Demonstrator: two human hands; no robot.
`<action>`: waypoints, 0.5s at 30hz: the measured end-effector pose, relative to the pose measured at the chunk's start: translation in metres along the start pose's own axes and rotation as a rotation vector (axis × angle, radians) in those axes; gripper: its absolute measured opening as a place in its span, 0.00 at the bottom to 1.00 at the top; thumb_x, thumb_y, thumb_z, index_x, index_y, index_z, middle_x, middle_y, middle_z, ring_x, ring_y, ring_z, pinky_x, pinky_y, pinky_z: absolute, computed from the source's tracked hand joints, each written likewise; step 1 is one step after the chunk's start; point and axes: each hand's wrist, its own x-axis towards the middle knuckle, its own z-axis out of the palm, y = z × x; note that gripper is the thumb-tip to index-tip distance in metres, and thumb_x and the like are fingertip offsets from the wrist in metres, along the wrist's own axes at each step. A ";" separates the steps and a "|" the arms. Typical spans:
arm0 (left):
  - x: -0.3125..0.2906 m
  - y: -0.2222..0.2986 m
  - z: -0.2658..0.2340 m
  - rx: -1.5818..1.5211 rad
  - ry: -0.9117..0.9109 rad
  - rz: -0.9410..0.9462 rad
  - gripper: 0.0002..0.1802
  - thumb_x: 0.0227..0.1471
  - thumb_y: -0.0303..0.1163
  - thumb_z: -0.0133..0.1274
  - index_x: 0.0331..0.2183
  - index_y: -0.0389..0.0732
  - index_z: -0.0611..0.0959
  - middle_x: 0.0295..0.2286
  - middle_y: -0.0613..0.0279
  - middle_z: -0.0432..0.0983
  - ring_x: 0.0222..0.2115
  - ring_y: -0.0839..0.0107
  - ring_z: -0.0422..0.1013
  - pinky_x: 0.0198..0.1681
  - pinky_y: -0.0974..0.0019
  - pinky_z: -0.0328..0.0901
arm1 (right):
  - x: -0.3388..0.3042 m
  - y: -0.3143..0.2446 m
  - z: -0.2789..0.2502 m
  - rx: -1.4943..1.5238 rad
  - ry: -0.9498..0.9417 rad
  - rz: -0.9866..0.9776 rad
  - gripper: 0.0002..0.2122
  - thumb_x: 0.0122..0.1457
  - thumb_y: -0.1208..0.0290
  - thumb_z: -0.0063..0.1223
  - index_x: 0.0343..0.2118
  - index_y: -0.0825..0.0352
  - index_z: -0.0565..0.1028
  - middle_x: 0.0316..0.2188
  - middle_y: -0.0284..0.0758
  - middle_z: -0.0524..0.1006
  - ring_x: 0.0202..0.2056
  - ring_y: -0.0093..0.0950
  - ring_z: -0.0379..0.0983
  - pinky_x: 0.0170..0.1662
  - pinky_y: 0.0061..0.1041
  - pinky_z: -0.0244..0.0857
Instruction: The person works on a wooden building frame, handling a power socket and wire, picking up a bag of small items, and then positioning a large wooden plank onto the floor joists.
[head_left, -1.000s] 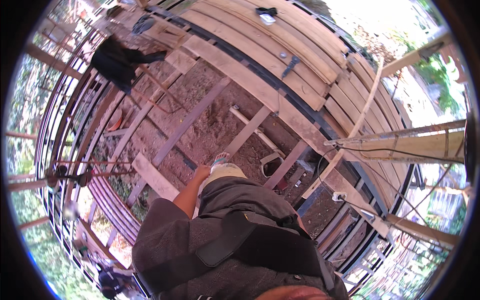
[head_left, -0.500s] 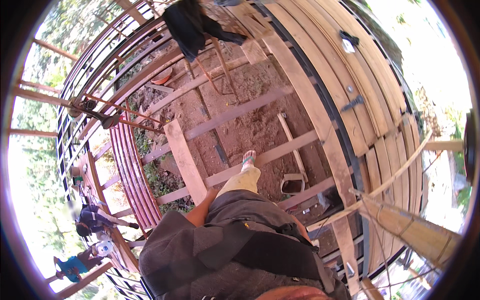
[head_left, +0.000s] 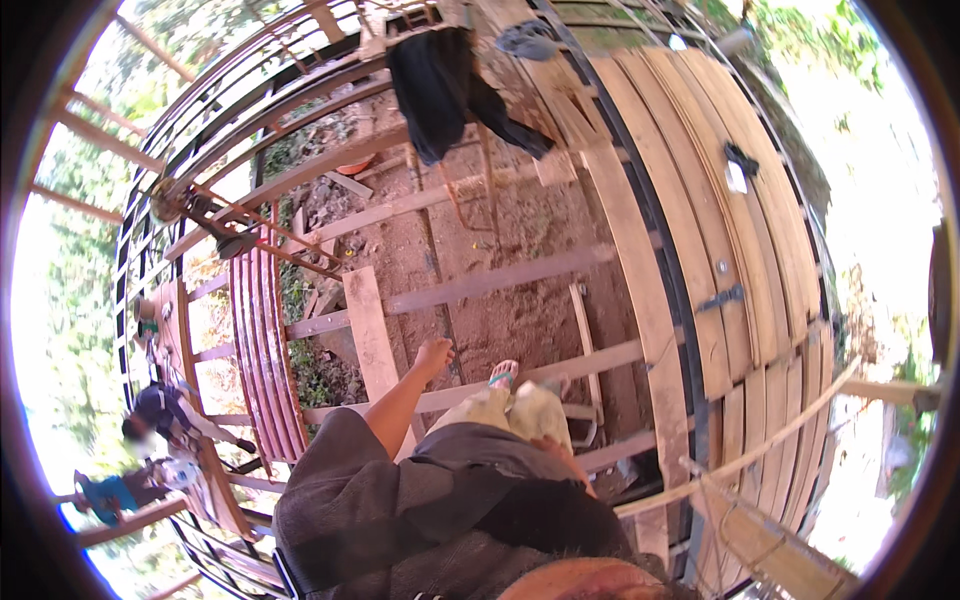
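A deck of pale planks carries a dark tool, a small round disc just beside it, and, farther off, a black item touching a white piece. Brown joists span the reddish dirt ground; a short board lies across them.

a board lies across joists, with a tool on planks farther right.
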 end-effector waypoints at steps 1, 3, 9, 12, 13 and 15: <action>-0.008 -0.001 0.002 -0.005 0.009 -0.060 0.18 0.53 0.42 0.49 0.34 0.37 0.82 0.25 0.58 0.80 0.19 0.73 0.73 0.23 0.68 0.68 | 0.007 -0.002 0.009 0.012 -0.035 0.095 0.24 0.58 0.53 0.40 0.58 0.50 0.65 0.59 0.47 0.60 0.60 0.43 0.57 0.60 0.49 0.49; -0.009 0.014 0.021 0.009 -0.011 -0.099 0.18 0.53 0.42 0.49 0.33 0.36 0.81 0.25 0.58 0.80 0.19 0.72 0.73 0.23 0.68 0.68 | 0.027 0.023 -0.002 0.079 -0.047 0.160 0.24 0.57 0.52 0.41 0.57 0.48 0.66 0.60 0.48 0.59 0.61 0.44 0.56 0.61 0.51 0.46; -0.003 -0.047 0.030 0.500 -0.198 0.027 0.18 0.55 0.41 0.44 0.31 0.37 0.81 0.22 0.56 0.78 0.22 0.65 0.75 0.25 0.62 0.70 | 0.037 0.047 -0.049 0.274 -0.124 0.151 0.24 0.56 0.51 0.43 0.57 0.48 0.67 0.59 0.48 0.60 0.59 0.46 0.59 0.61 0.45 0.49; 0.020 -0.055 0.028 1.172 -0.253 0.611 0.16 0.54 0.39 0.43 0.30 0.39 0.81 0.23 0.52 0.77 0.27 0.59 0.77 0.32 0.55 0.71 | 0.026 0.046 -0.081 0.296 -0.158 0.206 0.24 0.56 0.51 0.43 0.56 0.49 0.68 0.58 0.47 0.61 0.58 0.45 0.60 0.61 0.43 0.50; 0.033 -0.035 0.041 1.371 -0.212 0.766 0.15 0.53 0.38 0.44 0.31 0.39 0.81 0.24 0.50 0.77 0.30 0.57 0.77 0.36 0.53 0.71 | 0.017 0.052 -0.091 0.309 -0.136 0.238 0.24 0.56 0.51 0.43 0.56 0.49 0.68 0.58 0.47 0.62 0.58 0.45 0.60 0.61 0.43 0.51; 0.042 -0.024 0.046 1.266 -0.092 0.801 0.12 0.48 0.37 0.47 0.29 0.43 0.82 0.26 0.53 0.78 0.31 0.58 0.77 0.33 0.54 0.70 | 0.020 0.055 -0.116 0.317 -0.163 0.260 0.24 0.56 0.51 0.43 0.56 0.49 0.68 0.58 0.47 0.63 0.58 0.45 0.60 0.60 0.42 0.51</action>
